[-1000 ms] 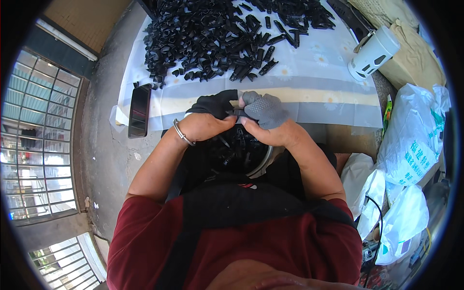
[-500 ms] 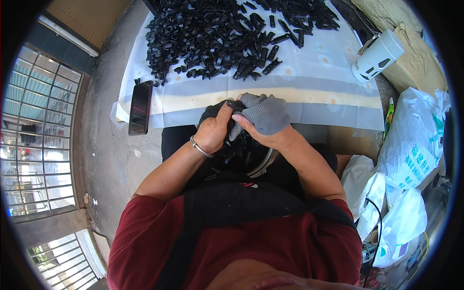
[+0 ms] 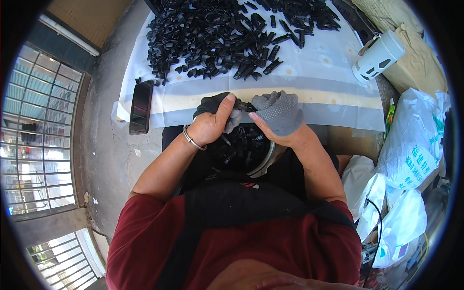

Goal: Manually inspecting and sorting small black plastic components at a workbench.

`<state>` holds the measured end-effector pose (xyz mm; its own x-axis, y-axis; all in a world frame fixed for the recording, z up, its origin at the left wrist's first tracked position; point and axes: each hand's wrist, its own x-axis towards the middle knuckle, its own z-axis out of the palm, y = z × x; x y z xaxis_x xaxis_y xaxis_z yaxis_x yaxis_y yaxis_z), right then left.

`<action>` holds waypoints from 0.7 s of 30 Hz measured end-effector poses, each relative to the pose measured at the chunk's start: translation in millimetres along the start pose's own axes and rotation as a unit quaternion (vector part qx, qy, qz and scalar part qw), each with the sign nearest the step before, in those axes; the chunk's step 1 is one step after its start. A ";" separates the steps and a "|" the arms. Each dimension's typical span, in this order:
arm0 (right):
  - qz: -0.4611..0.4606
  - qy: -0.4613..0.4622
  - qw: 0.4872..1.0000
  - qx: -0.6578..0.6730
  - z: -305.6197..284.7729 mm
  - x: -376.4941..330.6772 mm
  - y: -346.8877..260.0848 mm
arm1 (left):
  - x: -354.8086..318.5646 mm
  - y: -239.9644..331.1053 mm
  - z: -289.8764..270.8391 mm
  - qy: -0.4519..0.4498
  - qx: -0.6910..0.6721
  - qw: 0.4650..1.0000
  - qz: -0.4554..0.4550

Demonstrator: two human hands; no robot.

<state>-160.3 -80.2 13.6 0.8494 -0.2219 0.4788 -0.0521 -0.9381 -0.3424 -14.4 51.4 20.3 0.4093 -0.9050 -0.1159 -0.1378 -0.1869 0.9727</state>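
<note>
- Tub [image 3: 267, 162], round, pale-rimmed, w/ blk plastic pcs [image 3: 231, 157] inside.
- Dark-gloved L hand [image 3: 214, 117] & grey-gloved R hand [image 3: 279, 117]: fingers closed narrow on small blk plastic part [image 3: 245, 106], btwn them at near edge of tabletop [image 3: 333, 113].
- Flat blk phone [image 3: 140, 106]: near L corner.
- White cyl. bottle [image 3: 378, 57]: R edge.
- Big blk plastic heap [image 3: 193, 41]: twd far edge.

Past the left edge of the cloth-covered table [image 3: 314, 84], grey concrete floor [image 3: 110, 169] and a barred window [image 3: 44, 130], daylight-bright.

Held black part [image 3: 245, 106] partly hidden; pile [image 3: 198, 41] cut off above.
</note>
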 end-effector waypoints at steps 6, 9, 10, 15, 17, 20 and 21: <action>0.009 -0.063 0.989 -0.131 1.1 5.0 -12.7 | 0.5 5.7 0.4 0.003 0.117 0.992 0.039; 0.011 -0.058 0.990 -0.129 16.0 3.5 -21.0 | -0.5 0.1 6.6 0.037 0.203 0.970 0.127; 0.006 -0.036 0.991 -0.126 18.2 3.4 -22.2 | -0.3 0.3 7.9 0.064 0.239 0.952 0.182; 0.000 -0.097 0.993 0.071 -1.7 10.3 1.5 | 0.6 10.9 -10.4 -0.047 0.424 0.897 0.118; 0.088 -0.044 0.994 0.048 -2.7 11.6 23.5 | 4.4 13.2 -14.6 -0.065 0.521 0.843 0.120; 0.095 0.083 0.985 -0.115 10.0 29.8 71.2 | 27.3 9.4 4.5 0.024 0.492 0.834 0.248; 0.046 0.108 0.969 -0.220 10.2 36.6 80.0 | 39.3 6.7 12.3 0.082 0.479 0.809 0.331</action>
<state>-128.0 -160.7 -4.5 0.7038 -0.3162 0.6362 -0.3811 -0.9238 -0.0376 -10.3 9.9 19.8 0.0629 -0.8801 0.4706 -0.9793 0.0364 0.1989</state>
